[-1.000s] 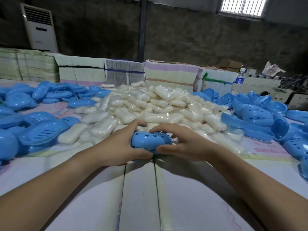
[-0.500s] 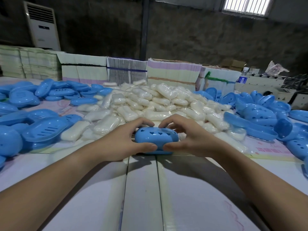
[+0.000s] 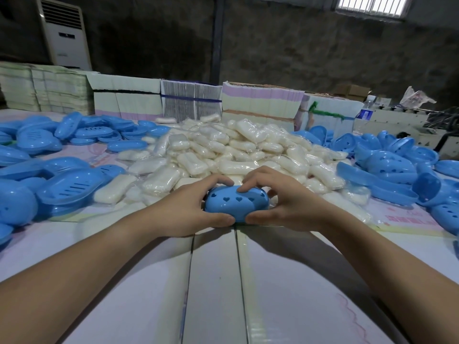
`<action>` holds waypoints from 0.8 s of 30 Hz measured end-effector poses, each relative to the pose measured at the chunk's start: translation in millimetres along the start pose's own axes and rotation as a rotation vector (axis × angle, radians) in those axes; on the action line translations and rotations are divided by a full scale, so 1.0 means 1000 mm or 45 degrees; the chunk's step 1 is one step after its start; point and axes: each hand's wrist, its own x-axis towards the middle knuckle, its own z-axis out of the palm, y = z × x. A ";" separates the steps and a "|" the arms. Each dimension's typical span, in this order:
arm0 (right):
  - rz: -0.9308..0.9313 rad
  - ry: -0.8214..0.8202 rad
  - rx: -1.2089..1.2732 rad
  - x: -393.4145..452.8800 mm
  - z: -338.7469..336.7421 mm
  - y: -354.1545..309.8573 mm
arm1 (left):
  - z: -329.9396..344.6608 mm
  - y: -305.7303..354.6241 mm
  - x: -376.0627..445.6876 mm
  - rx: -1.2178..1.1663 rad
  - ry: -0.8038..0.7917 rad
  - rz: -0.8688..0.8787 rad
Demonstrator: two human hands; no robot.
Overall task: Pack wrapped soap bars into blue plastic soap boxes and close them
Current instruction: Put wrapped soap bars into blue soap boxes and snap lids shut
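A blue plastic soap box (image 3: 237,203) with heart-shaped holes in its lid sits on the white table, lid on top. My left hand (image 3: 188,209) grips its left end, fingers curled over the far edge and thumb on the near edge. My right hand (image 3: 285,207) grips the right end the same way. Just behind lies a big heap of wrapped white soap bars (image 3: 236,152). What is inside the box is hidden.
Loose blue box bases (image 3: 67,187) lie piled at the left, blue lids with holes (image 3: 392,165) at the right. Stacks of flat cartons (image 3: 260,103) line the back. The white table surface (image 3: 213,281) stretches toward me.
The box has turned from tilted to lid-up and sits lower on the table. Both thumbs have closed in along its near edge.
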 end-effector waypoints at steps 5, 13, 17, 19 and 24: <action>-0.022 0.013 0.035 0.000 0.004 0.001 | -0.002 -0.001 0.002 -0.028 -0.006 -0.016; 0.056 0.023 0.189 0.004 0.007 0.009 | -0.003 -0.001 0.003 -0.140 -0.044 -0.080; 0.090 0.019 0.225 0.006 0.008 0.010 | -0.004 0.000 0.004 -0.211 -0.071 -0.122; 0.080 0.021 0.237 0.005 0.008 0.009 | -0.005 0.000 0.004 -0.234 -0.080 -0.155; 0.048 0.082 0.286 0.002 0.009 0.006 | -0.005 0.000 0.002 -0.210 -0.070 -0.159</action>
